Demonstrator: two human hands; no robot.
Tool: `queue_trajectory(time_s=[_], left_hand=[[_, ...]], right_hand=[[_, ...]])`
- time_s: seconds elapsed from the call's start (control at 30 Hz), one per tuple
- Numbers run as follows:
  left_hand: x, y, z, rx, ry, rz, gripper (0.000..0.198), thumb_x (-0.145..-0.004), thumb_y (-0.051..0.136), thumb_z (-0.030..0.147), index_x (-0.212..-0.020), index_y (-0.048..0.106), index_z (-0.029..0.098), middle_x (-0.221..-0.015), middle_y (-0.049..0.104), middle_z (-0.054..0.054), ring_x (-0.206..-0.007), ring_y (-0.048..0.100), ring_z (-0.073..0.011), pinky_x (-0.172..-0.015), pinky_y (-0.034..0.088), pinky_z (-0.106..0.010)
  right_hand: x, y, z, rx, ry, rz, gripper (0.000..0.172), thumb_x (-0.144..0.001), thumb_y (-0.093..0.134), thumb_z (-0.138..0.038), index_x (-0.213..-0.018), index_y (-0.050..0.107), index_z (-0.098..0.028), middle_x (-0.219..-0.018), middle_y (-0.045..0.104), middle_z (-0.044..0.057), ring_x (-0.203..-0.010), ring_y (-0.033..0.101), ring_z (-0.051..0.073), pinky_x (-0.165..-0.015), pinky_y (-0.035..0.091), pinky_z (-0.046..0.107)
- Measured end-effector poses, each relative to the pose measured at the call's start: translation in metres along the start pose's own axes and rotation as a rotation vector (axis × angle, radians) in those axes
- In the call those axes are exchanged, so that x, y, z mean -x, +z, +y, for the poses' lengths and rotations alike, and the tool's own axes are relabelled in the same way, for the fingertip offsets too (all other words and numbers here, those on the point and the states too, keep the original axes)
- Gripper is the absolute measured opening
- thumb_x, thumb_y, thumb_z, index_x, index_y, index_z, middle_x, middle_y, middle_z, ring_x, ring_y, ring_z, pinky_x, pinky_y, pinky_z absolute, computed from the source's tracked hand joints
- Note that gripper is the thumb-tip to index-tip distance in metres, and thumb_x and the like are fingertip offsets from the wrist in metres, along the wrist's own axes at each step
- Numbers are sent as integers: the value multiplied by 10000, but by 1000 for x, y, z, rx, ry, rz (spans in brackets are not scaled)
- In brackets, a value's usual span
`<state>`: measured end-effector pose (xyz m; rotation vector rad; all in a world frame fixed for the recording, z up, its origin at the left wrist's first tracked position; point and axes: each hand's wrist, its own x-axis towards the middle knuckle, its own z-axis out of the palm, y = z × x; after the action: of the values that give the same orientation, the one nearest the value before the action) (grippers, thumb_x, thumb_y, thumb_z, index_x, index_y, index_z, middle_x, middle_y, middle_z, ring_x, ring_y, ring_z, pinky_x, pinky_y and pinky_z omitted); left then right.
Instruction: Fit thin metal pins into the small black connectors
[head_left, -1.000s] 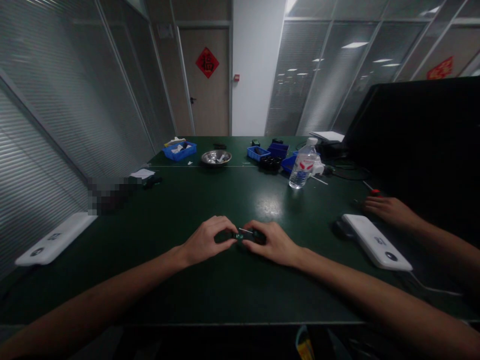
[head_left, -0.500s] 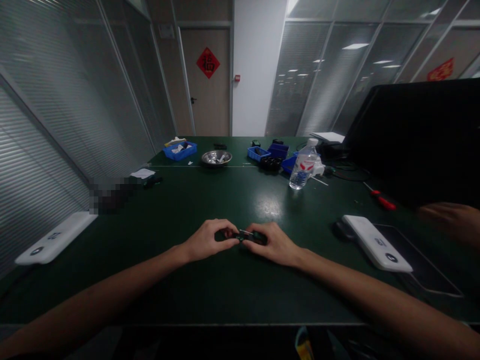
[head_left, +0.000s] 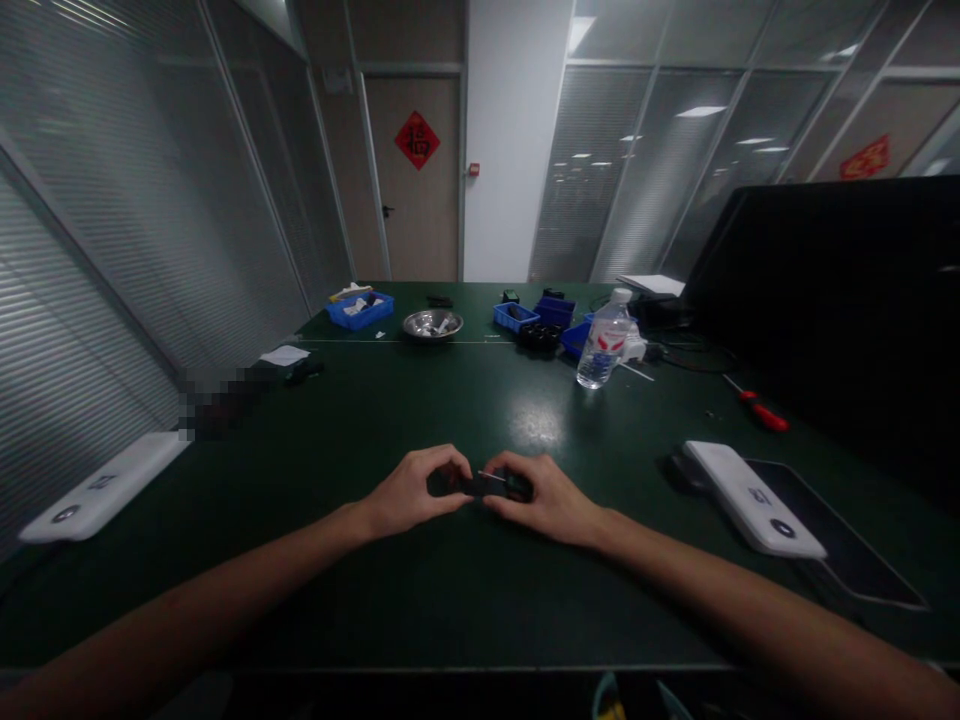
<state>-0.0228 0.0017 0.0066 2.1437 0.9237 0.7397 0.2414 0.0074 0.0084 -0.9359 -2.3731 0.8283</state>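
Note:
My left hand (head_left: 417, 492) and my right hand (head_left: 541, 496) meet over the dark green table (head_left: 420, 590), near its front edge. Both have their fingers curled and pinched on one small black part (head_left: 480, 485) held between them. A thin pale line shows on top of that part. Its shape is too dark and too covered by my fingers to name.
White flat devices lie at the left (head_left: 101, 486) and the right (head_left: 752, 497), the right one on a dark tablet. Farther back stand a water bottle (head_left: 602, 346), a metal bowl (head_left: 432, 323), blue bins (head_left: 360, 308) and a red screwdriver (head_left: 761, 411). A black monitor (head_left: 832, 300) fills the right.
Another person's hand by the red screwdriver at the right has drawn back out of view. My hands stay together on the small part; the view has tilted slightly.

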Motion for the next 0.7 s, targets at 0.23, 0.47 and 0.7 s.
queue_trajectory(time_s=[0.23, 0.47, 0.7], left_hand=[[0, 0, 0, 49, 15, 3, 232, -891, 745, 245, -1098, 655, 191, -1067, 674, -36, -974, 648, -181, -885, 529, -329], [1, -1, 1, -20, -14, -6, 302, -901, 753, 334, -1165, 668, 214, -1086, 703, -31, -997, 662, -194, -901, 521, -340], [1, -1, -1, -14, 19, 10, 230, -913, 735, 285, -1115, 677, 193, -1085, 702, -40, -995, 666, -191, -903, 534, -337]], right_hand=[[1, 1, 4, -6, -14, 4, 312, -1007, 591, -448, -1129, 701, -183, -818, 684, 1, -661, 574, 124, -593, 398, 239], [1, 0, 1, -19, -37, 17, 284, -992, 617, -418, -1129, 695, -181, -822, 679, -1, -670, 575, 125, -606, 409, 243], [1, -2, -2, -40, -10, -7, 337, -959, 667, -453, -1153, 671, -177, -831, 673, -5, -655, 562, 119, -588, 407, 239]])
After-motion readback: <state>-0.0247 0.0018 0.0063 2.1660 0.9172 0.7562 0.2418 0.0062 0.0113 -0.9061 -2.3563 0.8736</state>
